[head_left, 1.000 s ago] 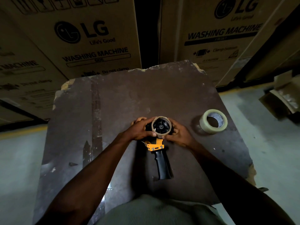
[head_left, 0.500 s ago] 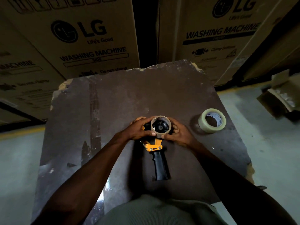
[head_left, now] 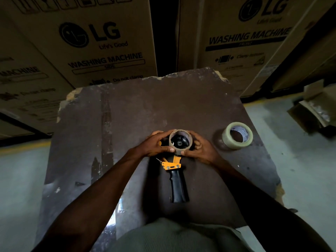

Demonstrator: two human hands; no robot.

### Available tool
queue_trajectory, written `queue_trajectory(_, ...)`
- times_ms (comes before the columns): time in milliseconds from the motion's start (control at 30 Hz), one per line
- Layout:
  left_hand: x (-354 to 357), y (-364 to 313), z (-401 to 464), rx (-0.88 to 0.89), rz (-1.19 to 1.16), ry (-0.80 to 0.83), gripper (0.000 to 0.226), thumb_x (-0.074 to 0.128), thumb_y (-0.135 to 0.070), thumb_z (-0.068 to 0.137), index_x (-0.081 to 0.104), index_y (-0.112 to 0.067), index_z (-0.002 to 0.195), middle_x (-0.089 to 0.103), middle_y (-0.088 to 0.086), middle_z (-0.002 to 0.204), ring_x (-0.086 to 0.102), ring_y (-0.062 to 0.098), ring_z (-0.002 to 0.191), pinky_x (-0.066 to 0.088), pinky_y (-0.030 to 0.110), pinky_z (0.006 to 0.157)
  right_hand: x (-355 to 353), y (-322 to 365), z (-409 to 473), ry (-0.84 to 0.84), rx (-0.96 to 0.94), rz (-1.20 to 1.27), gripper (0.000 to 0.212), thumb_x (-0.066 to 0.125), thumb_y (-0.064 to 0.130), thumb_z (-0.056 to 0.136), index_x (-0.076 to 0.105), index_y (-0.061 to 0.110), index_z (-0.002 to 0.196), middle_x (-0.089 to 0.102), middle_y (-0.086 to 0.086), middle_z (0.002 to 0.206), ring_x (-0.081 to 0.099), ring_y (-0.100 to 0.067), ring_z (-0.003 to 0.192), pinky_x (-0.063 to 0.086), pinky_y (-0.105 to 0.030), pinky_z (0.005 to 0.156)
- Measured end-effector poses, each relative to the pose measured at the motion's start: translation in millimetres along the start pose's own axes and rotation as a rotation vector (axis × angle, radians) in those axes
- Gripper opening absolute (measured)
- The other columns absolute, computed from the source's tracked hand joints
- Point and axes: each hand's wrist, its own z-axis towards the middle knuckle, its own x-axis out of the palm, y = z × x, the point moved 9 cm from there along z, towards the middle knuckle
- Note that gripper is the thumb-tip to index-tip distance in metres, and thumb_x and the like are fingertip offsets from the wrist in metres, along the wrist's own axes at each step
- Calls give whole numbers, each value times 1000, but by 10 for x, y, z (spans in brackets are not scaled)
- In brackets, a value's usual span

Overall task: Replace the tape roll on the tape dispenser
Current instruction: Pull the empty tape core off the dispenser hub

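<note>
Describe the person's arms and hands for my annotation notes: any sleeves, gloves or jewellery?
Both forearms are bare to the frame edge, with no sleeves showing. The left hand and right hand wear no gloves; no rings or watch are visible. A ribbed olive-green garment covers the torso.

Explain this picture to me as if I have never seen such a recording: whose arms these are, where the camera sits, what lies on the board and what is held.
There is no machine here. A person wears a camera on the head, so you look forward and down along their own two arms. The left hand and right hand both grip a nearly used-up brown tape core, which sits on the wheel of a tape dispenser with an orange frame and black handle. The dispenser lies on a worn dark board. To the right on the board stands a fresh roll of clear tape, untouched. Behind stand large washing machine cartons.
</note>
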Motion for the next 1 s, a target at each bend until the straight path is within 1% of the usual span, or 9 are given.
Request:
queue_trajectory(167, -22, -134, 16, 46, -82, -7, 86, 72, -71, 72, 30, -56, 145, 53, -2, 139, 45, 22, 134, 41, 53, 110, -69, -4, 23, -45, -11, 0, 70, 83, -3, 74, 55, 33, 128, 68, 1, 125, 66, -14, 116, 55, -24, 89)
queue_trajectory(267, -85, -171, 8, 3, -43, -48, 85, 67, -77, 67, 26, -65, 141, 46, 3, 142, 37, 24, 139, 34, 56, 113, -89, 7, 34, -69, -27, -31, 73, 83, -4, 75, 48, 24, 133, 64, -2, 130, 64, -13, 119, 54, -25, 91)
queue_trajectory(367, -123, -167, -56, -31, -8, -80, 86, 65, -84, 59, 25, -74, 134, 38, 5, 151, 28, 24, 145, 26, 58, 116, -123, -25, 53, -84, -10, -98, 82, 89, 6, 70, 45, 19, 137, 64, -2, 132, 63, -13, 121, 53, -28, 96)
queue_trajectory(467, -136, -223, -104, -42, 33, -101, 85, 65, -82, 59, 24, -75, 134, 36, 5, 153, 23, 21, 148, 20, 57, 117, -175, 37, 45, -141, -40, -247, 89, 95, 35, 60, 46, 28, 133, 61, 7, 130, 62, -8, 118, 54, -33, 98)
queue_trajectory(533, -134, -310, -155, -34, 57, -123, 86, 66, -76, 63, 24, -70, 137, 36, 4, 155, 20, 19, 149, 16, 55, 118, -233, 83, 21, -201, -71, -349, 91, 93, 48, 55, 47, 33, 132, 54, 8, 131, 58, -8, 121, 51, -37, 102)
queue_trajectory(667, -93, -398, -284, 11, -20, -194, 82, 80, -57, 68, 40, -54, 140, 40, 3, 155, 22, 16, 149, 24, 53, 119, -258, 155, -128, -238, -160, -414, 85, 90, 50, 56, 47, 42, 129, 55, 7, 129, 57, -9, 121, 49, -40, 104)
queue_trajectory(767, -28, -309, -381, -12, -122, -260, 77, 76, -71, 59, 47, -62, 130, 38, 5, 156, 30, 19, 147, 35, 51, 116, -335, 107, -326, -267, -174, -426, 85, 88, 48, 59, 50, 31, 134, 56, 6, 130, 56, -9, 123, 47, -39, 106)
queue_trajectory(900, 64, -254, -560, -29, -105, -356, 76, 71, -66, 65, 56, -40, 135, 44, 8, 152, 34, 18, 144, 35, 46, 116, -558, 10, -689, -329, -195, -481, 78, 89, 41, 64, 52, 31, 132, 59, 10, 129, 55, -7, 124, 45, -37, 106)
queue_trajectory(1000, 143, -197, -666, -18, -87, -406, 77, 65, -68, 66, 58, -34, 135, 51, 9, 147, 33, 16, 144, 34, 43, 116, -741, -127, -993, -395, -162, -487, 79, 90, 35, 66, 50, 32, 135, 57, 11, 134, 51, -2, 128, 42, -29, 109)
